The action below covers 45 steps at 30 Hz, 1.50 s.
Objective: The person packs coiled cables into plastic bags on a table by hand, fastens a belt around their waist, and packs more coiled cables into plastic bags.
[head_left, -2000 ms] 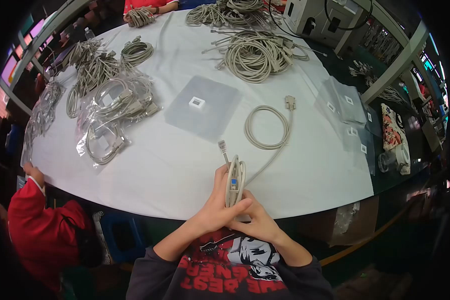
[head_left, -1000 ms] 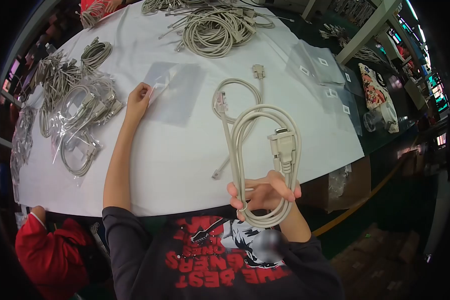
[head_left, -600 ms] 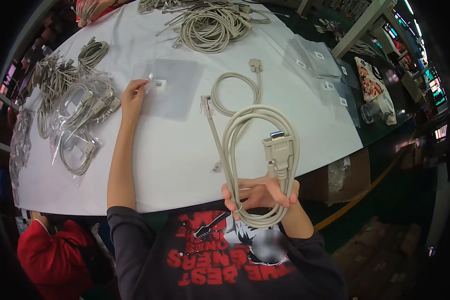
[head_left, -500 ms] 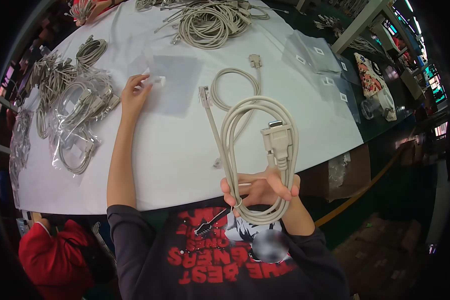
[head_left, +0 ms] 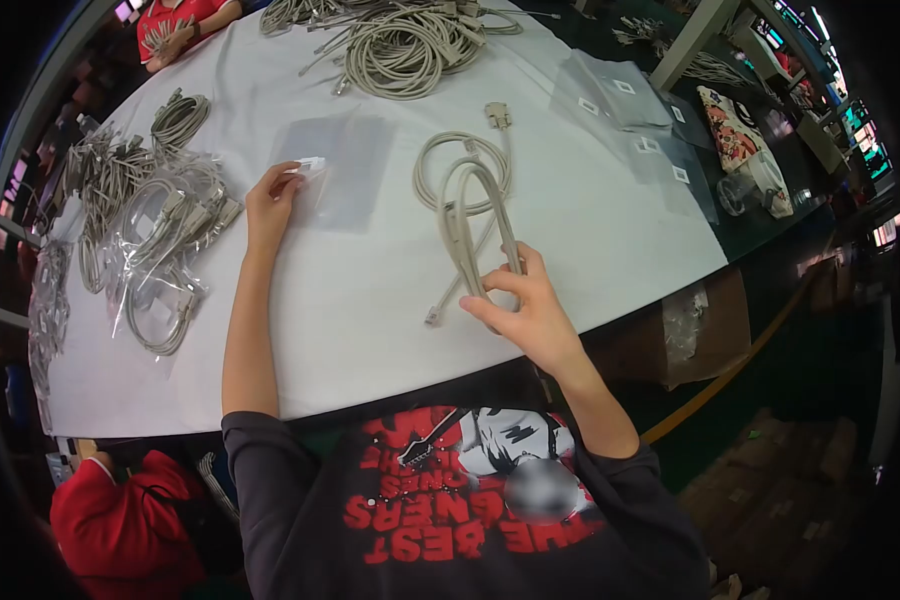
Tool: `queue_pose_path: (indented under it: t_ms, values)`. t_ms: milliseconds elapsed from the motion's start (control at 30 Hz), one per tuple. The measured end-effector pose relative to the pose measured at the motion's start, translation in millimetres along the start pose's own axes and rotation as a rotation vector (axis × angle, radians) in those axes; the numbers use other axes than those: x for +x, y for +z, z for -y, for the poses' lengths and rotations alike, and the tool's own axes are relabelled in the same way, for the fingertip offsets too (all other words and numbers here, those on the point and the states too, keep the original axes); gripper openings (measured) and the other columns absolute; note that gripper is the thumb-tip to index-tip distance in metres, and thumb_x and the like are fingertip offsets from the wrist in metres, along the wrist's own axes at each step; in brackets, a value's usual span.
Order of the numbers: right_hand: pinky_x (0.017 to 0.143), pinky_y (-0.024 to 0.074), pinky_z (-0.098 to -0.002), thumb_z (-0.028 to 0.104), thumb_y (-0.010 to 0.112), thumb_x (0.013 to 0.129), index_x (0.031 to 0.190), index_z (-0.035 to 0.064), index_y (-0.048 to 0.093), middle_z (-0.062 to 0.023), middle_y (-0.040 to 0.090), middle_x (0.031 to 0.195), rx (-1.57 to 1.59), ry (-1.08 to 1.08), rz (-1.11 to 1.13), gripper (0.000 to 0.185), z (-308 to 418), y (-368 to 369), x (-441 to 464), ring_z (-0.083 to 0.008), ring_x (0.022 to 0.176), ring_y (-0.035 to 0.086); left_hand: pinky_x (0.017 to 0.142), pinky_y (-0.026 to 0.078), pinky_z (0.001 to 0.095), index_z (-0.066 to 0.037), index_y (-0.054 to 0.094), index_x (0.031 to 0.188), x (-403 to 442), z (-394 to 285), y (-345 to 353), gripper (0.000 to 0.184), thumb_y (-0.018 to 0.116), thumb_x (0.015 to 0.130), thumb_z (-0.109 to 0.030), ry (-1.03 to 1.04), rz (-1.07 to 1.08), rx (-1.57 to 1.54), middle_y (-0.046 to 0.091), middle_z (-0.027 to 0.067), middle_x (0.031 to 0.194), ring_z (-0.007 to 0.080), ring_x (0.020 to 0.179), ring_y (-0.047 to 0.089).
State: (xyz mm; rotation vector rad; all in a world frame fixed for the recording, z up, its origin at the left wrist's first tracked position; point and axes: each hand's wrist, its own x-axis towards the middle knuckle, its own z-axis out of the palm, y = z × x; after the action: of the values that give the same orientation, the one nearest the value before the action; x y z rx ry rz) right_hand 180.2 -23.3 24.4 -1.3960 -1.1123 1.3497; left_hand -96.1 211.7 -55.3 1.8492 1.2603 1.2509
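Closed around the near end of a coiled cable (head_left: 460,235), the right hand (head_left: 535,315) holds it upright at centre frame, while the left hand (head_left: 271,200) pinches a flat clear bag (head_left: 355,180) at upper left of centre. A loose pinch on the thin film could let it slip, and the coil's outer loops could snag the loose cable (head_left: 420,178) behind. Bags (head_left: 182,220) at left contain coiled cables; the lower-right cardboard box (head_left: 722,330) holds crumpled clear plastic (head_left: 685,325).
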Motion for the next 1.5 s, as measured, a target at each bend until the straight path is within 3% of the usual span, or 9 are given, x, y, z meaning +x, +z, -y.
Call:
queue_pose_path:
  t_ms: [100, 233, 333, 433, 567, 700, 1033, 1267, 1500]
  values:
    - [0.086, 0.0335, -0.0438, 0.015, 0.065, 0.072, 0.08, 0.0042, 0.064, -0.0261, 0.029, 0.128, -0.994, -0.482, -0.408, 0.013, -5.6, 13.1, -11.8, -0.0375, 0.111, 0.038, 0.064, 0.046, 0.0225, 0.001, 0.059, 0.09, -9.1, -20.6, 5.1, 0.009, 0.058, 0.081, -0.001, 0.004, -0.047, 0.06, 0.064, 0.0041, 0.08, 0.0106, 0.068, 0.057]
    - [0.086, 0.0325, -0.0429, 0.013, 0.067, 0.066, 0.077, 0.0048, 0.065, -0.0284, 0.028, 0.128, -1.094, -0.575, -0.467, 0.013, -7.5, 11.8, -15.0, -0.0398, 0.108, 0.038, 0.063, 0.047, 0.0229, 0.001, 0.057, 0.083, -32.6, -59.9, 21.9, 0.007, 0.06, 0.077, 0.002, 0.053, -0.05, 0.236, 0.064, 0.005, 0.075, 0.0127, 0.065, 0.059]
    - [0.087, 0.033, -0.043, 0.014, 0.069, 0.065, 0.076, 0.0051, 0.065, -0.0287, 0.028, 0.128, -1.065, -0.581, -0.417, 0.015, -7.6, 5.7, -19.4, -0.0398, 0.108, 0.039, 0.064, 0.048, 0.0262, -0.001, 0.057, 0.083, -52.8, -65.2, 26.2, 0.011, 0.06, 0.074, 0.005, 0.068, 0.084, 0.259, 0.064, 0.0087, 0.08, 0.0178, 0.067, 0.061]
    - [0.088, 0.0333, -0.0431, 0.015, 0.07, 0.064, 0.076, 0.0054, 0.065, -0.029, 0.029, 0.128, -1.003, -0.577, -0.31, 0.016, -13.0, -6.1, -25.3, -0.0401, 0.108, 0.039, 0.067, 0.049, 0.03, -0.002, 0.059, 0.085, -67.7, -54.0, 27.1, 0.016, 0.058, 0.073, 0.007, 0.434, 0.115, 0.307, 0.063, 0.0106, 0.089, 0.0226, 0.076, 0.06]
    - [0.09, 0.0337, -0.0429, 0.018, 0.072, 0.064, 0.076, 0.0059, 0.066, -0.0294, 0.031, 0.127, -0.904, -0.561, -0.068, 0.018, -17.1, -19.5, -30.8, -0.0412, 0.109, 0.04, 0.073, 0.048, 0.0326, -0.003, 0.061, 0.092, -80.8, -59.2, 22.3, 0.024, 0.055, 0.072, 0.01, 0.494, 0.209, 0.447, 0.06, 0.0109, 0.1, 0.0259, 0.088, 0.057]
    - [0.091, 0.0339, -0.0426, 0.019, 0.073, 0.064, 0.077, 0.0063, 0.066, -0.0296, 0.031, 0.127, -0.93, -0.546, 0.086, 0.02, -12.3, -20.6, -24.3, -0.0418, 0.11, 0.04, 0.077, 0.047, 0.0326, -0.003, 0.059, 0.103, -88.5, -75.8, 25.1, 0.037, 0.052, 0.07, 0.013, 0.334, 0.198, 0.396, 0.058, 0.0094, 0.107, 0.0266, 0.093, 0.054]
    - [0.091, 0.0347, -0.042, 0.023, 0.071, 0.067, 0.08, 0.0075, 0.066, -0.0306, 0.031, 0.128, -0.976, -0.509, 0.324, 0.021, 6.5, 4.3, 4.1, -0.0416, 0.111, 0.038, 0.075, 0.047, 0.0326, 0.0, 0.053, 0.113, -84.1, -79.4, 13.7, 0.048, 0.061, 0.066, 0.004, 0.391, 0.241, 0.574, 0.053, 0.0077, 0.116, 0.0252, 0.091, 0.055]
    - [0.092, 0.035, -0.0421, 0.024, 0.068, 0.068, 0.082, 0.0069, 0.067, -0.0321, 0.03, 0.128, -1.073, -0.395, 0.141, 0.023, -1.8, 23.4, 25.3, -0.0427, 0.112, 0.037, 0.061, 0.047, 0.0329, 0.001, 0.044, 0.122, -87.0, -87.7, 7.7, 0.062, 0.055, 0.061, 0.008, 0.371, 0.223, 0.545, 0.046, 0.0045, 0.126, 0.0235, 0.078, 0.057]
    - [0.093, 0.0345, -0.0426, 0.024, 0.068, 0.068, 0.085, 0.0064, 0.067, -0.0331, 0.029, 0.128, -1.042, -0.368, 0.036, 0.024, -6.4, 42.5, 37.0, -0.0428, 0.114, 0.035, 0.049, 0.046, 0.0342, 0.0, 0.034, 0.129, -91.2, -98.7, 6.9, 0.074, 0.048, 0.058, 0.012, 0.314, 0.297, 0.482, 0.034, 0.0059, 0.136, 0.029, 0.068, 0.058]
